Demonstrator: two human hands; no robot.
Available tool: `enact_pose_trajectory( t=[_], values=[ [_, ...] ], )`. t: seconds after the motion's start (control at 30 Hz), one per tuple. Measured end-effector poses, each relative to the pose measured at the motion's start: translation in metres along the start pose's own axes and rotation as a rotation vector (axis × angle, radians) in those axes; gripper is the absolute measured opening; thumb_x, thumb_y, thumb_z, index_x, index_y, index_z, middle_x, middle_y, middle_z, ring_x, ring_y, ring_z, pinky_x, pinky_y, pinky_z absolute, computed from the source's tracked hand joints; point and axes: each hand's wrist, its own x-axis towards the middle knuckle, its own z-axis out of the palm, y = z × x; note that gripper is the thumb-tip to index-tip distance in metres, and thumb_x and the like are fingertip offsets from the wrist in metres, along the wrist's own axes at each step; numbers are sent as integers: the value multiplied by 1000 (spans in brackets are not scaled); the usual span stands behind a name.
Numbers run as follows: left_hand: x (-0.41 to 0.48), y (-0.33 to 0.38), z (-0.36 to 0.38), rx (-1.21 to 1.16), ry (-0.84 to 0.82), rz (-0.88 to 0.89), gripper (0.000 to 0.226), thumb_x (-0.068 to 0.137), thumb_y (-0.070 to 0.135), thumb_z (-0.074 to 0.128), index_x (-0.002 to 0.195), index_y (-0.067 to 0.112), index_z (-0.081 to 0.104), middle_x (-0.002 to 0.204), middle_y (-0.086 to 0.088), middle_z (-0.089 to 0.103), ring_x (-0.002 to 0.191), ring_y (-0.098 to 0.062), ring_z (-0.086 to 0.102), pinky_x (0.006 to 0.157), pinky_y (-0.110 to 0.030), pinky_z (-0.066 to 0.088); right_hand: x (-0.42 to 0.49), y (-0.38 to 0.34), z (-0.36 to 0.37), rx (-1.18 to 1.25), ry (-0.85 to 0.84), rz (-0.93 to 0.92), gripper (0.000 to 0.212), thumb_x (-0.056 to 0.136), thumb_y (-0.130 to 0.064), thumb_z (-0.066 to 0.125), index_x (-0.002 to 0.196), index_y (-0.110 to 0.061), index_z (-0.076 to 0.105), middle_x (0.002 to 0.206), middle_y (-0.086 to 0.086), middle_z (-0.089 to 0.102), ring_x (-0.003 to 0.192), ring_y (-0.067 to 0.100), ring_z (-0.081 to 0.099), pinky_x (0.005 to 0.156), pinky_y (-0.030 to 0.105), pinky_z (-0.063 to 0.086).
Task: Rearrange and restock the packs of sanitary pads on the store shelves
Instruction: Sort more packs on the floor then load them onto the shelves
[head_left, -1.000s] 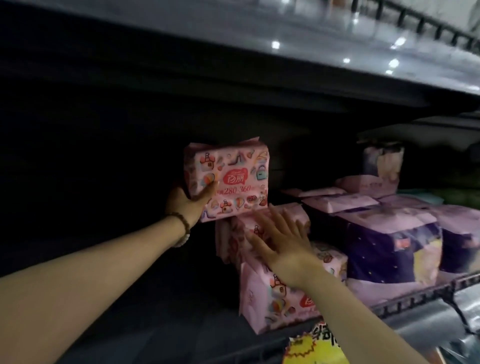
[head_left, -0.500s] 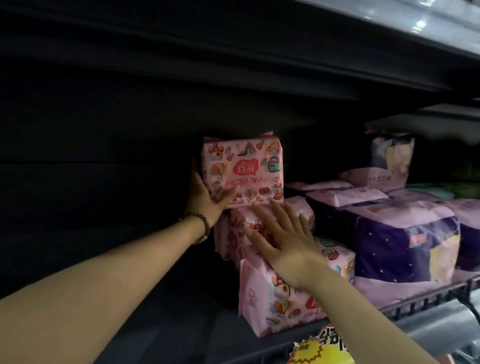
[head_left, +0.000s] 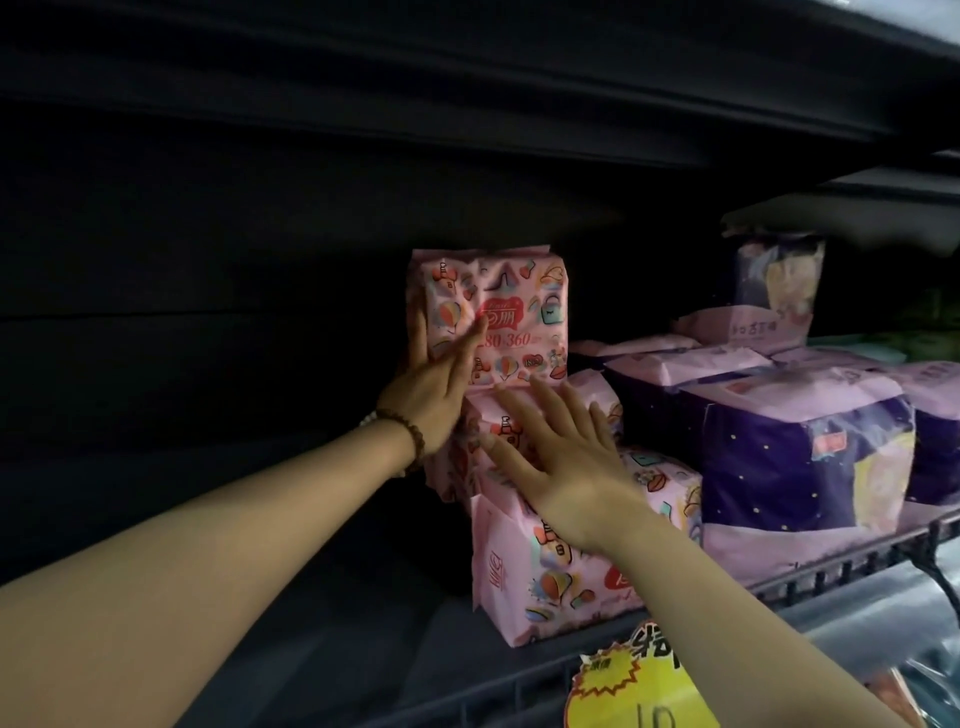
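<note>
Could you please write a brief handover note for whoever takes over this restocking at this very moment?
Left hand: grips the top pink pack by its left edge, thumb across the front.
Right hand: open, fingers spread flat on the middle pink pack beneath.
Packs: the top pink pack is upright and seems to sit on the middle one. The front pink pack stands lower, by the shelf rail. The purple packs are stacked to the right.
Done: three pink packs are on the shelf.
Left: let go once the top one is steady, then carry on restocking. The dark area to the left is hard to read.
</note>
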Motion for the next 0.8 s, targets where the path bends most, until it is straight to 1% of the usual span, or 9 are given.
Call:
enact_pose_trajectory(
  t=[0.1, 0.2, 0.3, 0.4, 0.47, 0.53, 0.6, 0.67, 0.8],
  values=[
    [-3, 0, -8, -86, -115, 24, 46, 101, 47, 10, 146, 52, 9, 153, 2, -34, 141, -32, 29, 101, -40, 43, 0, -1, -1, 4, -10, 11, 60, 93, -66, 21, 149, -49, 6, 160, -14, -13, 145, 10, -22, 118, 35, -16],
    [-4, 5, -10, -27, -155, -6, 46, 99, 50, 7, 145, 54, 7, 154, 2, -32, 140, -34, 29, 98, -40, 45, -1, -2, -2, 3, -10, 10, 66, 88, -73, 17, 148, -50, 4, 160, -13, -14, 145, 10, -23, 117, 35, -17],
    [-6, 11, -11, -35, -168, -45, 46, 98, 54, 6, 144, 55, 6, 154, 2, -32, 140, -36, 27, 99, -40, 45, -1, -2, -2, 5, -20, 15, 64, 89, -68, 18, 149, -49, 4, 160, -13, -14, 145, 10, -23, 117, 35, -17],
    [-15, 7, -13, -130, -180, -18, 48, 96, 57, 8, 145, 55, 9, 153, 7, -32, 143, -31, 23, 105, -41, 38, 0, -2, -2, 1, -12, 19, 58, 96, -62, 23, 149, -49, 5, 161, -12, -13, 145, 10, -23, 117, 35, -16],
    [-31, 1, -14, -269, -100, -8, 48, 98, 54, 15, 145, 52, 15, 154, 13, -28, 146, -20, 12, 110, -36, 28, 0, -2, -5, -9, -38, 26, 57, 97, -59, 23, 149, -48, 3, 161, -11, -13, 145, 11, -23, 118, 36, -15],
    [-53, -1, -16, -414, 14, -43, 48, 99, 49, 20, 147, 46, 21, 156, 16, -20, 145, -11, 8, 106, -25, 21, -2, -5, -12, -11, -95, 49, 55, 99, -56, 21, 150, -46, 2, 161, -10, -14, 146, 12, -21, 119, 37, -14],
    [-78, 3, -20, -496, 39, -47, 48, 99, 47, 21, 147, 41, 25, 158, 17, -10, 141, -1, 9, 103, -19, 15, -11, -8, -27, 25, -120, 75, 52, 102, -51, 20, 151, -43, 4, 161, -8, -11, 147, 13, -16, 118, 37, -13],
    [-106, 14, -24, -545, -19, -11, 51, 97, 48, 20, 146, 38, 30, 158, 17, 5, 137, 5, 11, 109, -17, 13, -33, -11, -44, 22, -62, 65, 52, 102, -49, 21, 152, -40, 7, 162, -9, -5, 148, 13, -11, 117, 34, -11],
    [-162, 52, -24, -594, -170, 57, 45, 99, 44, 30, 142, 33, 39, 146, 10, 36, 137, -3, 28, 113, -19, 21, -106, -11, -73, 111, -20, 59, 54, 98, -51, 31, 149, -43, 15, 158, -19, 4, 146, 2, -6, 119, 30, -3]
  ],
)
